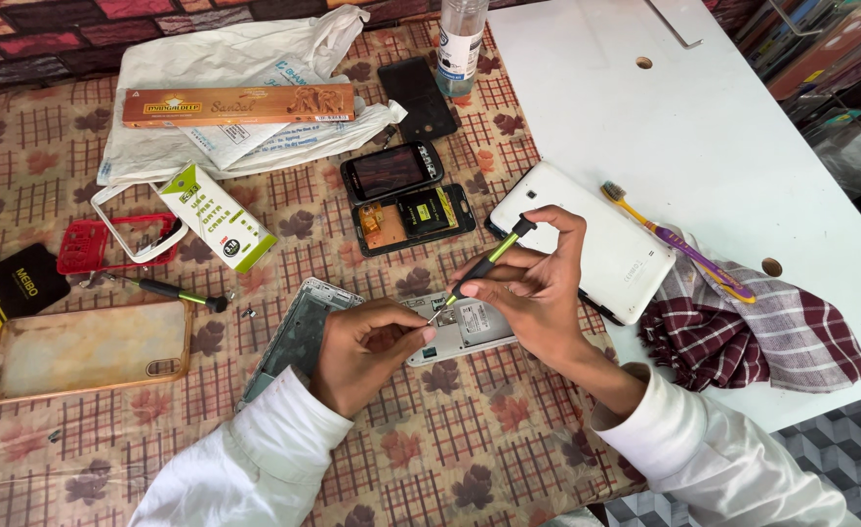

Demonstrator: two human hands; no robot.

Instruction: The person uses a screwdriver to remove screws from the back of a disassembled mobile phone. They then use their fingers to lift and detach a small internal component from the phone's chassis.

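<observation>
Working left to right along the bench (pixel 450 459), which is covered by a cloth patterned with brown leaves and red grids. At the left edge I see a black and yellow packet (pixel 1 298), and below it a clear soft phone case (pixel 89 348), yellowed, with a tan rim. Above that lies a red plastic frame (pixel 79 249) under a white one, with a second screwdriver (pixel 172 291), dark-handled, just beside them. A white and green carton (pixel 218 217) lies tilted nearby. Toward the far edge sits a white plastic bag (pixel 216 59) with a long orange box (pixel 235 104) resting on it.

At centre, a grey metal phone frame (pixel 299 332) lies beside my left hand (pixel 367 351). That hand is curled, fingertips pinched down against the opened phone (pixel 465 327), a pale silver body with its inner parts exposed, lying near the bench's near-middle. My right hand (pixel 538 288) is closed around a thin black and green screwdriver (pixel 484 263), its tip touching the opened phone.

Beyond the hands lie a black phone (pixel 389 171) and an open black phone back (pixel 416 217) showing a battery. To the right, a white glossy tablet (pixel 596 239) spans the join with a white table (pixel 704 127); there lie a purple and yellow toothbrush (pixel 675 239) and a maroon checked cloth (pixel 753 332).
</observation>
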